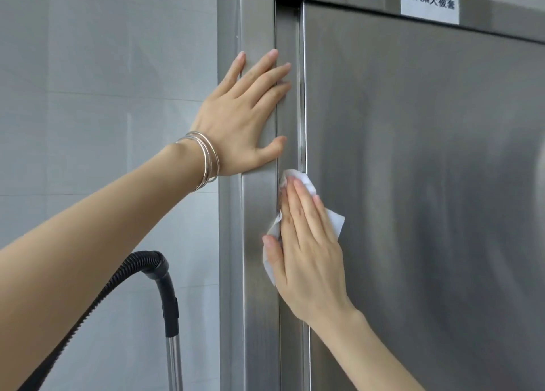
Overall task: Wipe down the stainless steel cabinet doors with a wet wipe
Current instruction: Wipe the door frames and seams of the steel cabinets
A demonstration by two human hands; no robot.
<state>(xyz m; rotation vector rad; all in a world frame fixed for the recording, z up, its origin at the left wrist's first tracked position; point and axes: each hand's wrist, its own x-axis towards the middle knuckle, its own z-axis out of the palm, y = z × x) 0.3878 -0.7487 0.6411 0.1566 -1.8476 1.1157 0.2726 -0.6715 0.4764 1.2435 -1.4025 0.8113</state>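
A brushed stainless steel cabinet door (413,184) filled the right side of the view, its surface showing faint curved smears and soft reflections. To the left stood a wall of large pale grey tiles (103,95) with thin grout lines. Between them ran the upright stainless steel cabinet frame (259,272), with a narrow recessed channel separating it from the door's left edge. Low against the wall, a black ribbed vacuum hose (141,257) curved over into a black handle and a shiny metal tube (174,361).

The left hand (244,119) lay flat and spread on the frame, gripping nothing, its fingertips reaching across the frame's inner edge. Below it, the right hand (309,249) pressed a crumpled white wet wipe (334,224) against the seam where the door met the frame, fingers straight and together, thumb out toward the frame; the wipe showed on both sides of the hand.

A white paper label (430,4) with printed characters was stuck on the frame's top rail. Thin silver bangles (206,160) circled the left wrist.
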